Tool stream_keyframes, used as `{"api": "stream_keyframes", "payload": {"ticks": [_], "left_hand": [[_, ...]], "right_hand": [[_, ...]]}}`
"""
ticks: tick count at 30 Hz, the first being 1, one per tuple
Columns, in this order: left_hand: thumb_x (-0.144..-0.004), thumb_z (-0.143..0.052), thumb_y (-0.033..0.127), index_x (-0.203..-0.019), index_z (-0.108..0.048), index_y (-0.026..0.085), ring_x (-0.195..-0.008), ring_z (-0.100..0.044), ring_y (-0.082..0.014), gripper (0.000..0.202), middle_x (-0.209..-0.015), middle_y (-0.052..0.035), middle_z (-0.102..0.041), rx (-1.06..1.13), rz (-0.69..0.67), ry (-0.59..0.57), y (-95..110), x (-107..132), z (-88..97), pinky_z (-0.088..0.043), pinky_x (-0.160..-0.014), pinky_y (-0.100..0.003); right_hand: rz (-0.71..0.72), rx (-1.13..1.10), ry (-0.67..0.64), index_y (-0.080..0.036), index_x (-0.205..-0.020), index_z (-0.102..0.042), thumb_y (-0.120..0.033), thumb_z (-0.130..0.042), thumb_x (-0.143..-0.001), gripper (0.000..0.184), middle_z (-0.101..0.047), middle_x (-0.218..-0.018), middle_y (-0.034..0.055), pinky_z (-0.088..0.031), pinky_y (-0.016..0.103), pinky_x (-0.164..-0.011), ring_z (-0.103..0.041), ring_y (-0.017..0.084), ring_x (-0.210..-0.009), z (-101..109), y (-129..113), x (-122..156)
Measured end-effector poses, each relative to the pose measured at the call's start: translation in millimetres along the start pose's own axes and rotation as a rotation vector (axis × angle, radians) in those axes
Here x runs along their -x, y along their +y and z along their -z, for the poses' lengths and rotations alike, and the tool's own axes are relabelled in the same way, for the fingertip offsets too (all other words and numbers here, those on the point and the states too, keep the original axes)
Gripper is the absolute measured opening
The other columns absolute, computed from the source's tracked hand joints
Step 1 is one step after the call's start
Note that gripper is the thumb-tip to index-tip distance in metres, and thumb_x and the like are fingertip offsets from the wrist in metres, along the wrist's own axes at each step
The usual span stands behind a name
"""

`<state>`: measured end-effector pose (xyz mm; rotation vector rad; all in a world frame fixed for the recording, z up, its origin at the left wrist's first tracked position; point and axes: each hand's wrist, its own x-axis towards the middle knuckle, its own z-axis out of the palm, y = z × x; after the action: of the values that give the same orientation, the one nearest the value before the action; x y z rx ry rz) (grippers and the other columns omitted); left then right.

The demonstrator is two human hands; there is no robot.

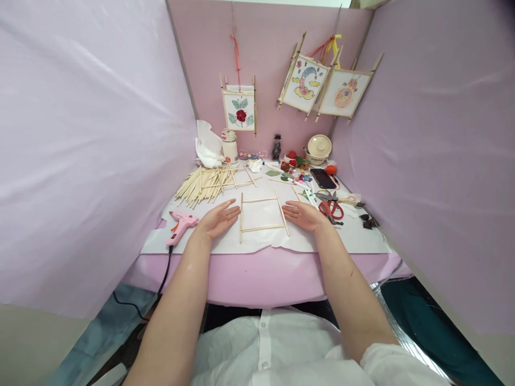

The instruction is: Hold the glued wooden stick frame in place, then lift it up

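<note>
My left hand point(219, 220) and right hand point(303, 214) lie open, palms up, empty, either side of the stick frame point(263, 214) on the paper point(354, 241).

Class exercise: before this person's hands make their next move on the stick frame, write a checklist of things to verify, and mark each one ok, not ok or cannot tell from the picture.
1. Both hands free: left hand and right hand lie open, palms up, holding nothing. Ok.
2. Stick frame complete: four sticks form a rectangle between the hands. Ok.
3. Frame corners bonded: joints too small to judge. Cannot tell.
4. Glue gun within reach: it lies on the white paper just outside the left hand. Ok.
5. Glue gun hot: cord trails off the table, plug unseen. Cannot tell.
6. Spare sticks available: a pile lies behind the left hand. Ok.
</note>
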<state>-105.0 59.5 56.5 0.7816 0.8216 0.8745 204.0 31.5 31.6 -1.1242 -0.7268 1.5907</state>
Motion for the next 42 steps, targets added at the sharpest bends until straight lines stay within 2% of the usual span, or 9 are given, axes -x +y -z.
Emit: {"api": "stream_keyframes", "payload": {"ticks": [5, 8, 10, 13, 15, 20, 27, 32, 42], "left_hand": [[-0.091, -0.050, 0.029, -0.144, -0.038, 0.015, -0.126, -0.052, -0.0211, 0.056, -0.139, -0.0200, -0.049, -0.070, -0.052, -0.005, -1.4, -1.7, 0.8, -0.036, -0.110, -0.034], [-0.094, -0.041, 0.034, -0.139, -0.044, 0.015, -0.124, -0.054, -0.0218, 0.049, -0.136, -0.0185, -0.053, -0.398, -0.236, 0.013, -6.1, -5.6, 0.9, -0.040, -0.107, -0.038], [-0.095, -0.036, 0.035, -0.139, -0.044, 0.018, -0.127, -0.051, -0.0213, 0.048, -0.139, -0.0161, -0.051, -0.631, -0.373, 0.074, -11.1, -9.4, 0.0, -0.041, -0.106, -0.039], [-0.093, -0.042, 0.031, -0.141, -0.039, 0.020, -0.137, -0.037, -0.0198, 0.050, -0.149, -0.0111, -0.040, -0.816, -0.488, 0.187, -19.2, -15.3, -2.2, -0.031, -0.113, -0.040], [-0.090, -0.047, 0.026, -0.140, -0.042, 0.018, -0.141, -0.030, -0.0204, 0.051, -0.151, -0.0111, -0.038, -0.958, -0.528, 0.231, -23.7, -18.0, -3.2, -0.021, -0.117, -0.041], [-0.088, -0.047, 0.021, -0.126, -0.058, 0.014, -0.141, -0.029, -0.0255, 0.040, -0.148, -0.0128, -0.042, -1.308, -0.523, 0.195, -30.1, -21.7, -2.8, -0.013, -0.118, -0.046], [-0.092, -0.038, 0.021, -0.128, -0.056, 0.019, -0.141, -0.031, -0.0250, 0.041, -0.146, -0.0099, -0.045, -1.586, -0.476, 0.167, -33.8, -22.5, -2.0, -0.016, -0.115, -0.054], [-0.093, -0.036, 0.022, -0.127, -0.056, 0.023, -0.139, -0.033, -0.0255, 0.039, -0.144, -0.0068, -0.048, -1.648, -0.451, 0.172, -33.9, -20.9, -4.0, -0.014, -0.114, -0.057], [-0.093, -0.036, 0.022, -0.115, -0.061, 0.029, -0.139, -0.033, -0.0274, 0.034, -0.142, -0.0045, -0.051, -1.632, -0.425, 0.167, -33.2, -22.1, -5.5, -0.009, -0.112, -0.061]], "right_hand": [[0.141, 0.173, 0.049, -0.019, -0.099, -0.059, -0.028, -0.062, -0.081, 0.021, -0.067, -0.114, 0.0126, -0.051, 0.033, -0.096, -0.065, 0.018, -0.105, -1.7, 1.5, -0.5], [0.282, 0.336, 0.119, -0.022, -0.104, -0.059, -0.030, -0.061, -0.081, 0.024, -0.066, -0.119, 0.0086, -0.049, 0.033, -0.096, -0.063, 0.017, -0.108, -3.3, 5.4, -3.2], [0.383, 0.476, 0.177, -0.023, -0.108, -0.059, -0.027, -0.059, -0.082, 0.027, -0.064, -0.122, 0.0071, -0.046, 0.035, -0.100, -0.061, 0.017, -0.112, -4.2, 9.5, -5.7], [0.498, 0.710, 0.223, -0.021, -0.110, -0.063, -0.021, -0.057, -0.080, 0.030, -0.065, -0.121, 0.0078, -0.040, 0.039, -0.104, -0.059, 0.020, -0.114, -4.6, 15.7, -9.0], [0.544, 0.855, 0.229, -0.021, -0.110, -0.065, -0.020, -0.057, -0.080, 0.031, -0.066, -0.121, 0.0084, -0.038, 0.041, -0.105, -0.059, 0.022, -0.114, -4.3, 18.5, -10.1], [0.631, 1.139, 0.168, -0.022, -0.111, -0.069, -0.021, -0.055, -0.084, 0.031, -0.063, -0.128, 0.0064, -0.034, 0.038, -0.108, -0.053, 0.024, -0.124, -4.4, 19.8, -10.9], [0.680, 1.353, 0.102, -0.021, -0.104, -0.071, -0.019, -0.050, -0.088, 0.026, -0.066, -0.123, 0.0068, -0.038, 0.033, -0.102, -0.057, 0.022, -0.117, -6.3, 20.8, -12.2], [0.681, 1.424, 0.101, -0.021, -0.099, -0.071, -0.019, -0.050, -0.088, 0.024, -0.070, -0.111, 0.0068, -0.040, 0.033, -0.098, -0.059, 0.022, -0.111, -8.6, 19.3, -9.9], [0.642, 1.444, 0.100, -0.025, -0.096, -0.072, -0.019, -0.050, -0.086, 0.025, -0.070, -0.109, 0.0043, -0.039, 0.033, -0.098, -0.057, 0.023, -0.112, -12.7, 16.7, -7.9]]}}
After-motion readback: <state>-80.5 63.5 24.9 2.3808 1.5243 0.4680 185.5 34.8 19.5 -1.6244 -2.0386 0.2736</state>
